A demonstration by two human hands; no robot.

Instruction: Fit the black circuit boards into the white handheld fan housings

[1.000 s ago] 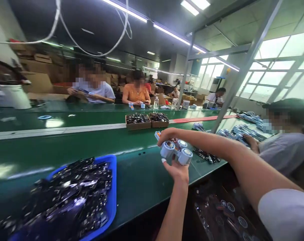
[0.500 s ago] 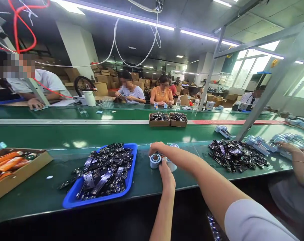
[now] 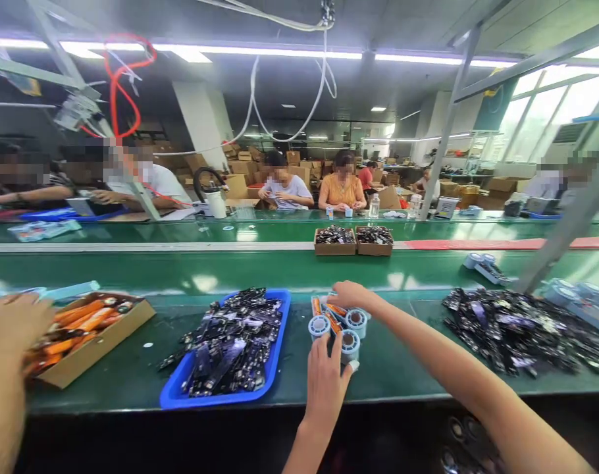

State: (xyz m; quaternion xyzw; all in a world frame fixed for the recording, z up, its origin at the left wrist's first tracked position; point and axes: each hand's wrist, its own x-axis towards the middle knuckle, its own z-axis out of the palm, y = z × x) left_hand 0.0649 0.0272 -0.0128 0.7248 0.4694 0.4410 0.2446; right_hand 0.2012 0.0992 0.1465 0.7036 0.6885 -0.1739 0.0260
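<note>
Several light blue plastic housings [image 3: 319, 326] with round ringed ends stand together on the green bench in front of me; orange cylinders [image 3: 334, 322] lie in their narrow parts. My left hand [image 3: 325, 375] reaches in from the near side, its fingers and thumb around the nearest ringed end [image 3: 349, 342]. From the right, my right hand [image 3: 353, 295] comes over the far end of the group, fingers bent down onto a housing, their tips partly hidden. Left of them, a blue tray [image 3: 282, 342] holds a heap of dark circuit boards [image 3: 230, 349].
At far left, another person's hand [image 3: 13, 329] is over a cardboard box [image 3: 106, 339] of orange cylinders. A pile of dark circuit boards [image 3: 517, 329] lies right, near a slanted metal post [image 3: 551, 250]. Two small board-filled boxes [image 3: 335, 249] stand farther back. Co-workers sit opposite.
The view has swung left. My left hand has spread its fingers at the near ringed end, and more of the housings shows. Another person's hand has appeared at the orange cylinders.
</note>
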